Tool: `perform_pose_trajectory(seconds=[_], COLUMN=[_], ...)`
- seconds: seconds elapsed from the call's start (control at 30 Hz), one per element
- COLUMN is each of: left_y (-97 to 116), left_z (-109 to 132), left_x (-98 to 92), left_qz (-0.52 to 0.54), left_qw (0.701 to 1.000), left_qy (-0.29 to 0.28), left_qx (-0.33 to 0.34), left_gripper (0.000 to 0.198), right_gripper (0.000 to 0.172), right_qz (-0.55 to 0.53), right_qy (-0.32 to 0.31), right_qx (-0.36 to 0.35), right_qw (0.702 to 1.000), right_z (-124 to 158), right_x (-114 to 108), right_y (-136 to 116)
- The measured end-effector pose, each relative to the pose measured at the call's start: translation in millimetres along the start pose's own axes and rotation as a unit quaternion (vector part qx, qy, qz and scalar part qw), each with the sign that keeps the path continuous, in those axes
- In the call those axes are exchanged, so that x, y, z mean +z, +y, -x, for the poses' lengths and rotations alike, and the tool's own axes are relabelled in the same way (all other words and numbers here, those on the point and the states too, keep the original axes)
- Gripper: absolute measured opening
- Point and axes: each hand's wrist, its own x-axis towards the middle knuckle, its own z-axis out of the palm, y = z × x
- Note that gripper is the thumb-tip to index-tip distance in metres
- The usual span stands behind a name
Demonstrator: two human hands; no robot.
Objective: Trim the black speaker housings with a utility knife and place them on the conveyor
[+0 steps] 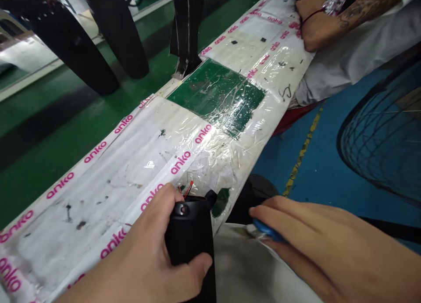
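Observation:
My left hand (164, 259) is wrapped around a black rounded housing (192, 233) at the bottom middle. Near the top of this housing is a small round fitting (182, 209), and a black flap or cap (211, 197) sticks out at its right. Red wires (189, 189) with bare-looking ends rise from its open top. To the right, my right hand (302, 237) pinches a blue object (268, 229), partly hidden by the fingers. A blurred shiny end of it points left towards the housing, apart from it; its kind cannot be made out.
A long bench (131, 171) wrapped in white film and pink-lettered tape runs diagonally away, with a green patch (217, 97) and small black scraps. Another person's forearm (329, 26) rests on its far right end. A black mesh fan guard (384, 132) stands at right.

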Motion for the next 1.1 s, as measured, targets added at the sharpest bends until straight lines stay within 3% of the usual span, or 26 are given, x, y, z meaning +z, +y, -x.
perform_pose_trajectory(seconds=[0.1, 0.2, 0.3, 0.37, 0.43, 0.53, 0.63, 0.7, 0.8, 0.9, 0.97, 1.1], left_y=[-1, -1, -12, -24, -33, -28, -4, 11, 15, -3, -17, -30], left_z=[3, 5, -2, -10, -16, -17, -6, 3, 10, 6, -2, -16], left_x=[-1.1, -13.5, -37.2, -51.0, -56.0, -42.5, -15.7, -1.1, 6.5, -0.1, -6.4, -10.1], left_qz=[0.0, 0.008, 0.062, 0.108, 0.128, 0.097, 0.039, 0.002, 0.002, 0.007, -0.012, 0.003], left_qw=[1.0, 0.999, 0.986, 0.979, 0.981, 0.991, 0.998, 0.995, 0.993, 0.982, 0.975, 0.992], left_qy=[-0.005, -0.044, -0.149, -0.161, -0.128, -0.064, 0.033, 0.09, 0.096, 0.129, 0.154, 0.036], left_qx=[0.009, 0.004, 0.049, 0.063, 0.064, 0.069, 0.044, 0.037, 0.068, 0.135, 0.158, 0.124], left_gripper=[0.036, 0.045, 0.069, 0.075, 0.072, 0.069, 0.058, 0.049, 0.062, 0.078, 0.074, 0.068], right_gripper=[0.042, 0.039, 0.028, 0.024, 0.027, 0.053, 0.065, 0.071, 0.072, 0.074, 0.078, 0.077], right_qz=[-0.004, -0.02, -0.082, -0.196, -0.329, -0.465, -0.588, -0.619, -0.588, -0.576, -0.59, -0.642], right_qy=[0.015, 0.019, 0.045, 0.04, -0.018, -0.114, -0.127, -0.121, -0.093, -0.043, -0.034, -0.022], right_qx=[-0.083, -0.1, -0.065, 0.019, 0.135, 0.301, 0.382, 0.405, 0.424, 0.435, 0.434, 0.425], right_qw=[0.996, 0.995, 0.993, 0.98, 0.934, 0.824, 0.701, 0.662, 0.682, 0.691, 0.68, 0.638], right_z=[-21, -32, -33, -29, -22, -15, -15, -15, -13, -8, -5, -3], right_x=[17, 25, 26, 28, 32, 39, 43, 44, 44, 45, 46, 47], right_y=[-9, -7, -10, -19, -31, -45, -49, -46, -38, -30, -26, -19])
